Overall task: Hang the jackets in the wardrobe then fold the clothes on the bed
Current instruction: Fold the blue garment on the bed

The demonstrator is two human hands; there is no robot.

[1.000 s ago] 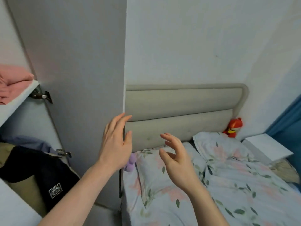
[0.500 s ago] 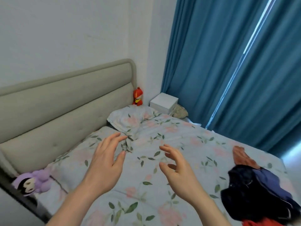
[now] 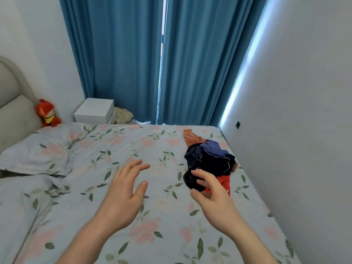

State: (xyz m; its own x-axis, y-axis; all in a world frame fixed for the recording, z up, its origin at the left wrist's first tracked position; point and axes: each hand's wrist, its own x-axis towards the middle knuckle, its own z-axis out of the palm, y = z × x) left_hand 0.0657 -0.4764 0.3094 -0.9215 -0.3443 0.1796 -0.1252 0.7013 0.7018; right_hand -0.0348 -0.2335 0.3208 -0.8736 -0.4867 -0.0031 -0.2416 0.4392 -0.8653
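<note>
Both my hands are up over the bed (image 3: 152, 235), nearest the camera: left hand (image 3: 122, 189) fingers spread and loose, grasping nothing; right hand (image 3: 211, 191) fingers lightly curled but also empty, hovering just in front of the clothes pile (image 3: 209, 162), can't tell if fingertips brush it. A second ago I was at the wardrobe door with the left palm on it, jackets inside; view has since swung off the wardrobe across the headboard to the bed, so I judge the hanging part done and folding starting. Clothes pile sits on the bed's right side near the wall: dark navy garment on top, a blue-purple piece behind it, red one under, rust-orange piece trailing toward the far edge. All crumpled, nothing folded yet. Left of the pile, well apart, pillow (image 3: 43, 149) by the headboard (image 3: 13, 111). Beyond the pile: red plush toy (image 3: 47, 113) at the headboard corner, white box (image 3: 95, 111), blue curtains (image 3: 123, 60) behind the bed.
</note>
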